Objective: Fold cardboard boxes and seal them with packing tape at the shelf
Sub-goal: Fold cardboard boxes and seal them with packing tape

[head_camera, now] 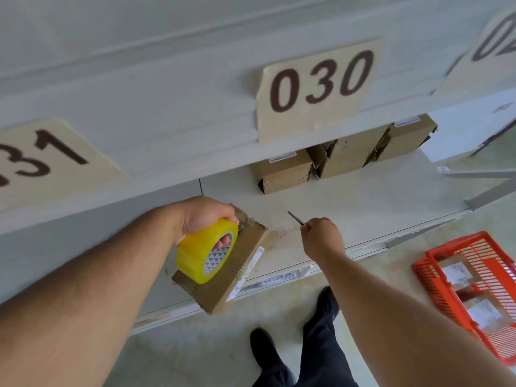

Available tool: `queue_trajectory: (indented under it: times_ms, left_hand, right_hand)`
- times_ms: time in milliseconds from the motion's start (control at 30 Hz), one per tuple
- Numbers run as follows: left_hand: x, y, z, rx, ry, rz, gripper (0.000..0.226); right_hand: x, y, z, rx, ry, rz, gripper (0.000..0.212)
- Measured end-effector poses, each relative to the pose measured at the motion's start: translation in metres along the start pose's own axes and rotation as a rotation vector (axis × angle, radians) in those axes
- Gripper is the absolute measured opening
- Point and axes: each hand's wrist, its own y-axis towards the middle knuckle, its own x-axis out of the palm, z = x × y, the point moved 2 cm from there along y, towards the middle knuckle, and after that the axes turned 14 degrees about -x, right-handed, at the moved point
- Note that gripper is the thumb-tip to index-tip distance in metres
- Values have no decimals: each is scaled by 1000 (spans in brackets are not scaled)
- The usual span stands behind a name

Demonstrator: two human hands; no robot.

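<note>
A flat brown cardboard box (237, 263) lies at the front edge of the white shelf (349, 208), one corner hanging over the edge. Clear tape runs across its near and far ends. My left hand (203, 219) grips a yellow roll of packing tape (205, 251) that stands on the box, fingers hooked through its core. To the right of the box, my right hand (321, 236) pinches a thin dark blade (296, 218) that points up and left above the shelf surface.
Three more brown boxes (282, 171) (349, 157) (405, 138) stand in a row at the back of the shelf. Labels 030 (318, 85) and 031 (44, 160) hang from the shelf above. An orange basket (430, 275) with packets sits on the floor at right. My legs (315, 344) stand below.
</note>
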Motion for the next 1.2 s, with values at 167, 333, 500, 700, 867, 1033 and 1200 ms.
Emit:
queue_trajectory:
  times_ms: [167,333,500,700,867,1033,1200]
  left_hand:
    - [1,-3,1,-14,5,12,37]
    - [4,-6,2,-11,0,34,32]
    - [3,-5,3,32,17,60,30]
    - [-3,-18,1,173,-130,63,19]
    - [-15,-38,-28,228,-235,97,25]
    - [-22,-53,-89,304,-693,215,19]
    - [-23,-63,-137,328,-812,400,27]
  right_hand:
    - [-6,2,-45,-201,259,113,53]
    - [2,6,-118,-319,523,-133,51]
    - [10,8,-125,-327,303,-98,48]
    - [2,6,-131,-350,-8,-87,34]
    - [6,3,-132,-346,-64,-107,23]
    - [0,-9,-126,-286,114,-71,34]
    - [9,-81,-150,-684,18,296,41]
